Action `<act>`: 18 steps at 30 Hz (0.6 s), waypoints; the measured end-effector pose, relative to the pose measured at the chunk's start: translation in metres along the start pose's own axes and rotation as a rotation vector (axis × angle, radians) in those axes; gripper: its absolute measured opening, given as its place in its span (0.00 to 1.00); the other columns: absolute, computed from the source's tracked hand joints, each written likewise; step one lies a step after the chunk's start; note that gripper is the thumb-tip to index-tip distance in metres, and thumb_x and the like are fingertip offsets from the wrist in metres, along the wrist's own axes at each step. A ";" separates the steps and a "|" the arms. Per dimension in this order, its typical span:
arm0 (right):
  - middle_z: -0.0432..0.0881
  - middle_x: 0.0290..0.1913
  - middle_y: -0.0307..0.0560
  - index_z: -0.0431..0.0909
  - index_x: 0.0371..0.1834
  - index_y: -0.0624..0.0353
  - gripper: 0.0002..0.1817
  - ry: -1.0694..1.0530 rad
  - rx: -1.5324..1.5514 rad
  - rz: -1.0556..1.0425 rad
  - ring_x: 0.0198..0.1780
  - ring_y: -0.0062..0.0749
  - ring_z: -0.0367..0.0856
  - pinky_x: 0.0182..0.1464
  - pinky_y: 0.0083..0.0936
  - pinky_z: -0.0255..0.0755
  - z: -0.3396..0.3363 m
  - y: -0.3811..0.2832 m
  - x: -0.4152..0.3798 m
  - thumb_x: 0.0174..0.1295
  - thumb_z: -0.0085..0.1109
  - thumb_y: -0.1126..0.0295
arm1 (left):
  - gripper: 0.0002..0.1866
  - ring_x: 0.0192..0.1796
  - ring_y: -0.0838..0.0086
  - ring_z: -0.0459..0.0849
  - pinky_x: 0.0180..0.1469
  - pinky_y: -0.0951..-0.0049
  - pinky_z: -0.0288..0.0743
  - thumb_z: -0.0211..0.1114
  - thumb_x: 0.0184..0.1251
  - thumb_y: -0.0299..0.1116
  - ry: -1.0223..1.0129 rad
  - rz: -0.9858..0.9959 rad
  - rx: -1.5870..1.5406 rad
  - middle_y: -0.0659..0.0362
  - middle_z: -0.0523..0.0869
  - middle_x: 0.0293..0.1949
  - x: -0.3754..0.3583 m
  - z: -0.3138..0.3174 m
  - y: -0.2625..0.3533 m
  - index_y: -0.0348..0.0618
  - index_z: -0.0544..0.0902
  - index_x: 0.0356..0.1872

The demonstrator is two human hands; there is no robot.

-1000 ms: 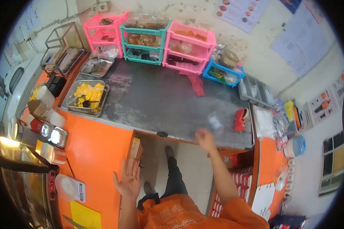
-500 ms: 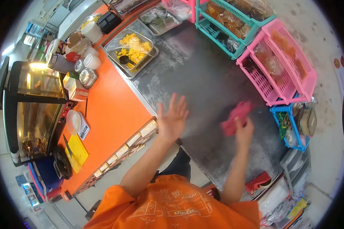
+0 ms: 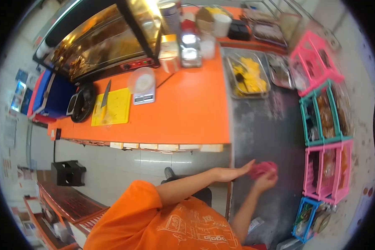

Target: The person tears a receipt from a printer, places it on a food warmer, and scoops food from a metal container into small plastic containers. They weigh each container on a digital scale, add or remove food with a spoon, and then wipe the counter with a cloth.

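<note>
A crumpled pink cloth [image 3: 263, 168] is gripped in my right hand [image 3: 267, 181] above the dark metal counter [image 3: 262, 129]. My left hand [image 3: 237, 171] is at the cloth's left side, over the counter's left edge, with its fingers stretched out and the tips at the cloth. Further up the counter, a metal tray [image 3: 262, 93] holds yellow chunks and a dark scoop. Beside it lies a smaller tray [image 3: 280, 71] under clear wrap.
The orange counter [image 3: 187, 112] carries a yellow board [image 3: 123, 109] with a knife [image 3: 106, 93], a scale [image 3: 144, 98] and a glass display case [image 3: 108, 41]. Pink [image 3: 307, 171], green [image 3: 308, 121] and blue [image 3: 298, 223] baskets line the right side. A black stool [image 3: 68, 173] stands lower left.
The view has turned toward the orange counter. My left hand, earlier raised and apart from the cloth, is now beside it. My right hand still grips the cloth, now more bunched up.
</note>
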State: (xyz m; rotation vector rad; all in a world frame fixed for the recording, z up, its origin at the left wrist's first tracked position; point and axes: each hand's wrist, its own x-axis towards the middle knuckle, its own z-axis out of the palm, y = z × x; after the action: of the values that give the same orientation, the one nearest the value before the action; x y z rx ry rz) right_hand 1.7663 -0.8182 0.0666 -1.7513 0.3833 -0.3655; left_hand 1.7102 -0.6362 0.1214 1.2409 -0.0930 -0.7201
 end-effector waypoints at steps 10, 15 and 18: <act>0.81 0.47 0.56 0.75 0.49 0.70 0.19 -0.599 -0.554 -0.349 0.51 0.41 0.79 0.55 0.30 0.69 0.157 -0.080 -0.144 0.66 0.54 0.63 | 0.24 0.51 0.46 0.80 0.53 0.53 0.73 0.57 0.64 0.47 1.621 -0.741 0.476 0.40 0.82 0.48 -0.470 -0.103 -0.367 0.37 0.79 0.51; 0.77 0.29 0.44 0.68 0.57 0.65 0.22 -1.195 -0.208 0.024 0.28 0.26 0.78 0.28 0.22 0.75 0.384 -0.062 -0.268 0.68 0.52 0.59 | 0.33 0.58 0.47 0.76 0.60 0.53 0.69 0.43 0.68 0.56 1.290 -1.135 -0.089 0.36 0.77 0.54 -0.514 -0.023 -0.465 0.33 0.76 0.54; 0.78 0.31 0.50 0.63 0.61 0.65 0.25 -1.051 -0.327 -0.028 0.26 0.33 0.79 0.25 0.29 0.76 0.489 -0.037 -0.291 0.67 0.52 0.62 | 0.34 0.58 0.48 0.76 0.60 0.54 0.68 0.42 0.67 0.58 1.259 -0.988 -0.194 0.37 0.76 0.55 -0.520 -0.072 -0.445 0.35 0.74 0.56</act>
State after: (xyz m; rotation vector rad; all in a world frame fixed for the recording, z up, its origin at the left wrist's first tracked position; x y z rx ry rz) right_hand 1.7244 -0.2544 -0.0093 -2.0038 -0.3614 0.6370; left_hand 1.1377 -0.3541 -0.1354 1.3182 1.6693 -0.6051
